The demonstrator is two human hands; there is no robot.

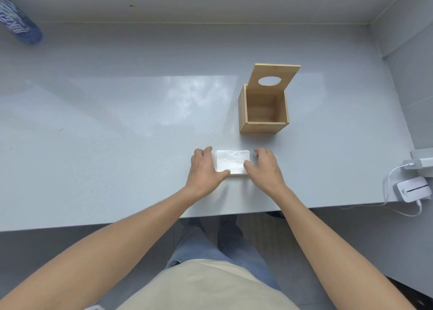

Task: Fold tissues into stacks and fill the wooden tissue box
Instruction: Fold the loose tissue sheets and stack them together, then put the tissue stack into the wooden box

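Countertop (117, 122) runs pale and glossy across the view, with a blue printed wrapper (21, 24) lying at the far left corner. Moving right, the left hand (205, 166) rests at the left edge of a stack of folded tissues (232, 161), fingers loosely spread along that side and thumb reaching under the near edge. The stack sits flat near the counter's front edge, white and square, its layers showing at the left side. The right hand (263, 166) mirrors it on the right edge, fingers open and curved, thumb touching the top near corner. Neither hand has closed on the stack; both bracket it.

Farther back and slightly right stands the wooden tissue box (263, 113), empty, its lid (273, 80) with an oval hole tipped up behind the opening. At the far right edge lie a white device (412, 189) and its cable (389, 176).

Tissues are probably very light, soft and quick to slide apart, so the stack likely wants a gentle squeeze from both sides, with thumbs beneath, kept level while it is carried to the box.
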